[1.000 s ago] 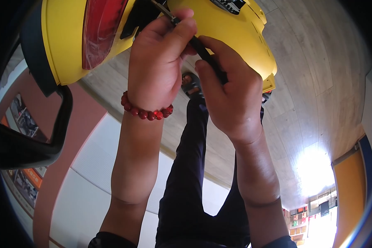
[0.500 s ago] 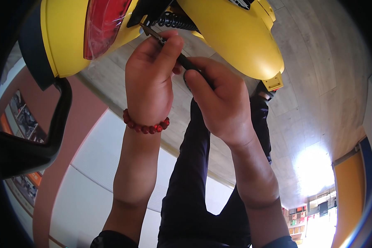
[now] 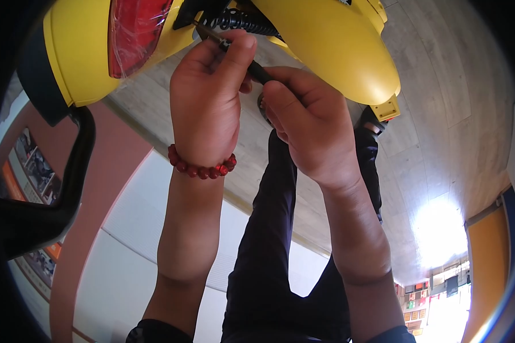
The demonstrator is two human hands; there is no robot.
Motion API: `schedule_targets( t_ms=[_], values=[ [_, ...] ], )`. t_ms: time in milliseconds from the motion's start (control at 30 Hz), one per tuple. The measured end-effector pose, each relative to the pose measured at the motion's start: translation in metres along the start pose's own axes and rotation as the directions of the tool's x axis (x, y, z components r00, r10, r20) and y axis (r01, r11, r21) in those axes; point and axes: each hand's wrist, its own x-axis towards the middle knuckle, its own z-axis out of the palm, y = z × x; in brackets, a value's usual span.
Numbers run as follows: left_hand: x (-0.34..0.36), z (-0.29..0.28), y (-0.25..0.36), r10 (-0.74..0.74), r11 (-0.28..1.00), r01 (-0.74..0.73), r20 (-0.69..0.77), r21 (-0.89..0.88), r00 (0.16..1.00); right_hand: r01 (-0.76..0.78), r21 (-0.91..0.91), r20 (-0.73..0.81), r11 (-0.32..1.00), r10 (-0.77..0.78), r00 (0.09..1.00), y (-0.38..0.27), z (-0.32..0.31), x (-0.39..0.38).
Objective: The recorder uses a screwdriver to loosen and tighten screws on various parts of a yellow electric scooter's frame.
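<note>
Both my hands are on a slim, black-handled screwdriver (image 3: 258,72). My left hand (image 3: 207,97), with a red bead bracelet (image 3: 203,171) at the wrist, pinches its front part between thumb and fingers. My right hand (image 3: 315,123) closes round the rear of the handle. The thin tip points up and left to a dark part (image 3: 190,12) on the underside of a yellow scooter body (image 3: 77,54); whether it touches, I cannot tell. Close by are a black coil spring (image 3: 249,22) and a red tail light (image 3: 138,37) under wrinkled clear film.
A rounded yellow fender (image 3: 337,54) hangs to the right of my hands, with a small yellow bracket (image 3: 385,108) at its end. At left a bent black bar (image 3: 83,166) juts out. My legs (image 3: 263,228) stand below, on the grey plank floor (image 3: 435,131).
The screwdriver and both hands have shifted slightly up against the picture. My right hand has moved a little right. The scooter parts sit slightly differently in view.
</note>
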Motion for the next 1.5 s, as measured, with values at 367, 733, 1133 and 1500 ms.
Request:
schedule_targets(
  t_ms=[367, 733, 1133, 1500],
  values=[
    [0.003, 0.003, 0.003, 0.000, 0.991, 0.003, -0.027, 0.137, 1.000, -0.370, 0.398, 0.189, 0.840, 0.320, 0.929, -0.012, -0.007, 0.003],
    [0.002, -0.012, 0.001, -0.023, 0.990, 0.042, 0.145, -0.132, 0.989, 0.216, -0.357, 0.007, 0.909, -0.228, 0.974, -0.002, 0.007, 0.012],
    [-0.003, -0.007, 0.001, -0.121, 0.986, 0.122, 0.012, -0.111, 0.993, 0.524, -0.455, -0.133, 0.720, -0.637, 0.760, 0.005, 0.001, 0.006],
    [0.000, 0.000, 0.003, -0.119, 0.980, 0.126, 0.051, -0.152, 0.992, 0.311, -0.861, 0.117, 0.402, -0.440, 0.890, 0.003, -0.006, -0.009]
  ],
)
